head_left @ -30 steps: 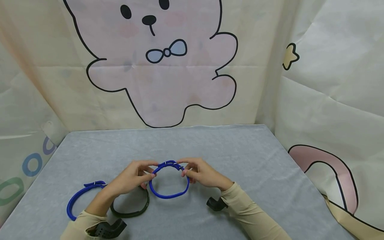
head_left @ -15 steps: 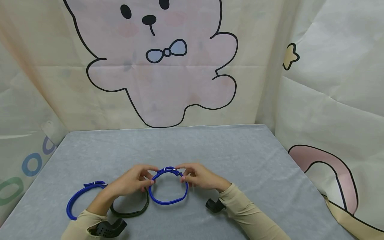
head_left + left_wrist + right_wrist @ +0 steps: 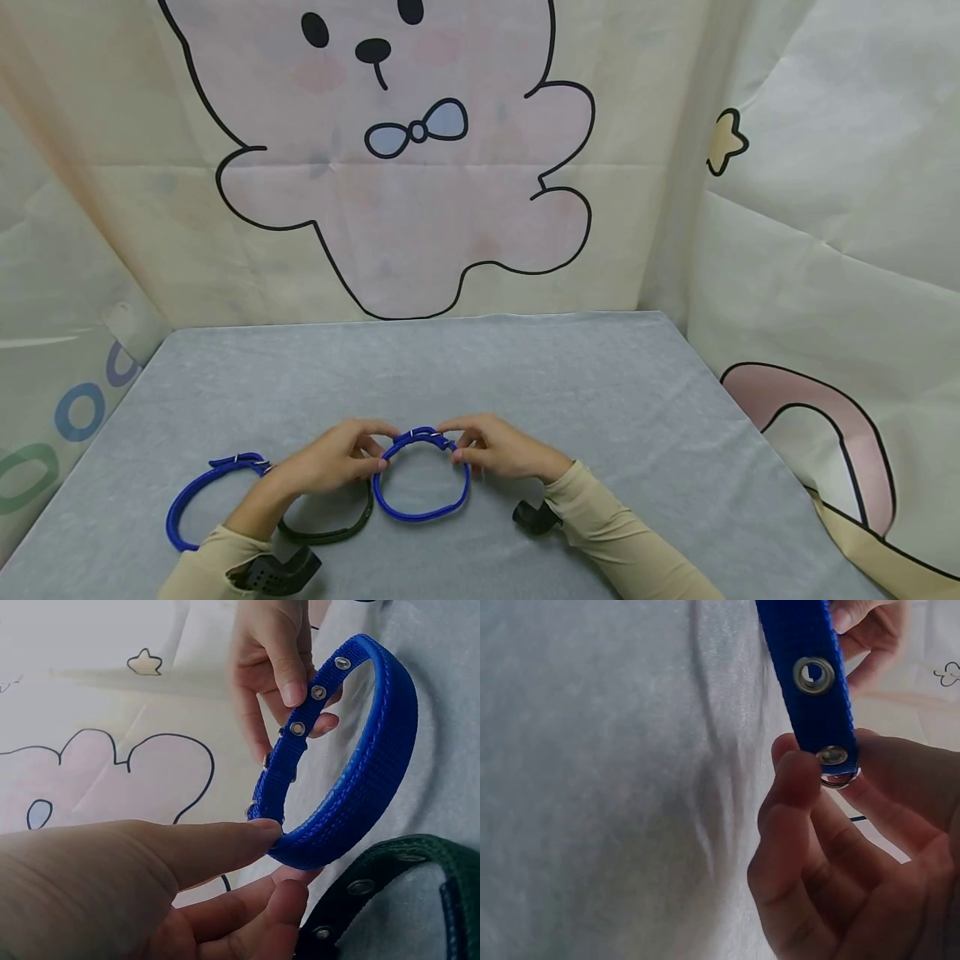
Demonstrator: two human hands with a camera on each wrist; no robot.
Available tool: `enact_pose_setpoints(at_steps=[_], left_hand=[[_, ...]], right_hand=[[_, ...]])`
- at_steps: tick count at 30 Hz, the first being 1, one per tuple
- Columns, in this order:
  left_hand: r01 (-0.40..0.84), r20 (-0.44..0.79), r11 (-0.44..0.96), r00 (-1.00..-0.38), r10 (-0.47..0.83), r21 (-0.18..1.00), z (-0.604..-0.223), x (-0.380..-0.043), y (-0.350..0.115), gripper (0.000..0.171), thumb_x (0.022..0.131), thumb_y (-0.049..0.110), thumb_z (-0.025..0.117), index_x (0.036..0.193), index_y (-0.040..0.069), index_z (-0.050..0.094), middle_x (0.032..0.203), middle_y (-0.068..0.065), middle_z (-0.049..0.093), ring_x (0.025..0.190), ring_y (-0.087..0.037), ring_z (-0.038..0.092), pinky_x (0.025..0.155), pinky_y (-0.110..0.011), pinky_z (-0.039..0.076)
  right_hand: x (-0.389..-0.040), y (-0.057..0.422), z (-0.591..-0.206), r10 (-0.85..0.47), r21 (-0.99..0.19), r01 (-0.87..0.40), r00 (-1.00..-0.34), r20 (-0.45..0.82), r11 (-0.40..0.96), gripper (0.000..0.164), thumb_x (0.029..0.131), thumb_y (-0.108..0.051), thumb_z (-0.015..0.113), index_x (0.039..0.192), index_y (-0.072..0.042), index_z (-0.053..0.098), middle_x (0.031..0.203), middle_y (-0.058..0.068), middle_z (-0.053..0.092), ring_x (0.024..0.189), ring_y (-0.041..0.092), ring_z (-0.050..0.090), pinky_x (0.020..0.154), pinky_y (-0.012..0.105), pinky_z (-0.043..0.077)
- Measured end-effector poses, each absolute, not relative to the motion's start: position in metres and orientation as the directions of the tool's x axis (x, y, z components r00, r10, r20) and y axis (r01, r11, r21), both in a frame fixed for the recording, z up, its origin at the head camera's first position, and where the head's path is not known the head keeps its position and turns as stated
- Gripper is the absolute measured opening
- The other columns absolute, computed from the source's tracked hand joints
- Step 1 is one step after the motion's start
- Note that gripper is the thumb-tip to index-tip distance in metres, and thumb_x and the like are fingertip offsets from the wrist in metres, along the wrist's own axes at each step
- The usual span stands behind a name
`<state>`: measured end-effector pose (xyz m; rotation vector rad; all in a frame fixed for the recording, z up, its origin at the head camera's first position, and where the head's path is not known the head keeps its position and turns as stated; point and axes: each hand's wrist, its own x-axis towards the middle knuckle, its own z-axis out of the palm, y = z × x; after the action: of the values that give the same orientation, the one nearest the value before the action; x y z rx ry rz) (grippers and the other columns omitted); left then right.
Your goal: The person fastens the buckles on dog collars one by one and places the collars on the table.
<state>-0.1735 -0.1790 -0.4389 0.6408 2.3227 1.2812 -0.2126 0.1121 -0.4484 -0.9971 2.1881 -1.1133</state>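
Note:
A blue buckled pet collar [image 3: 422, 517], fastened into a loop, is held between both hands over the table. Metal eyelets line the strap [image 3: 319, 692] in the left wrist view. My left hand [image 3: 333, 458] pinches its left side between thumb and fingers. On the right side, my right hand [image 3: 498, 450] pinches it close to the buckle; the right wrist view shows thumb and fingers at the strap by a metal ring [image 3: 841, 778]. A dark green collar [image 3: 330, 536] lies below my left hand, partly hidden by it.
Another blue collar [image 3: 177, 508] lies at the left, partly behind my left forearm. A grey cloth covers the table [image 3: 600, 400]. Cartoon-printed fabric [image 3: 480, 208] hangs at the back and sides. Black wrist devices [image 3: 536, 517] sit on both sleeves.
Both hands have moved slightly toward the table's near side, carrying the blue collar along. Their pinch on it stays the same, and the other collars have not moved.

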Motion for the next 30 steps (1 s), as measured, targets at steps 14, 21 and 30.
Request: enact_pose_setpoints(at_steps=[14, 21, 30], left_hand=[[0.219, -0.117, 0.525, -0.838, 0.533, 0.822, -0.4420, -0.1713, -0.1766, 0.043, 0.096, 0.009, 0.067, 0.137, -0.002, 0.058, 0.098, -0.014, 0.075, 0.064, -0.015, 0.062, 0.056, -0.026, 0.051], [0.212, -0.125, 0.543, -0.847, 0.517, 0.812, -0.4432, -0.1698, -0.1766, 0.042, 0.096, 0.009, 0.068, 0.136, -0.001, 0.059, 0.098, -0.012, 0.075, 0.060, -0.013, 0.059, 0.054, -0.027, 0.049], [0.221, -0.139, 0.607, -0.861, 0.488, 0.764, -0.4406, -0.1687, -0.1737, 0.042, 0.095, 0.010, 0.069, 0.136, 0.003, 0.062, 0.100, -0.010, 0.074, 0.067, -0.015, 0.062, 0.057, -0.028, 0.051]], right_hand=[[-0.2121, 0.1112, -0.4526, -0.774, -0.806, -0.392, -0.620, -0.124, 0.443, 0.046, 0.100, -0.005, 0.061, 0.146, -0.005, 0.053, 0.100, 0.016, 0.074, 0.067, 0.013, 0.063, 0.059, 0.021, 0.050], [-0.2110, 0.1104, -0.4541, -0.775, -0.806, -0.390, -0.619, -0.129, 0.446, 0.048, 0.099, -0.002, 0.062, 0.146, -0.005, 0.052, 0.103, 0.016, 0.073, 0.069, 0.012, 0.064, 0.062, 0.020, 0.051], [-0.2113, 0.1100, -0.4545, -0.763, -0.793, -0.392, -0.632, -0.137, 0.467, 0.048, 0.099, -0.003, 0.063, 0.146, -0.006, 0.053, 0.107, 0.016, 0.072, 0.070, 0.011, 0.063, 0.063, 0.021, 0.051]])
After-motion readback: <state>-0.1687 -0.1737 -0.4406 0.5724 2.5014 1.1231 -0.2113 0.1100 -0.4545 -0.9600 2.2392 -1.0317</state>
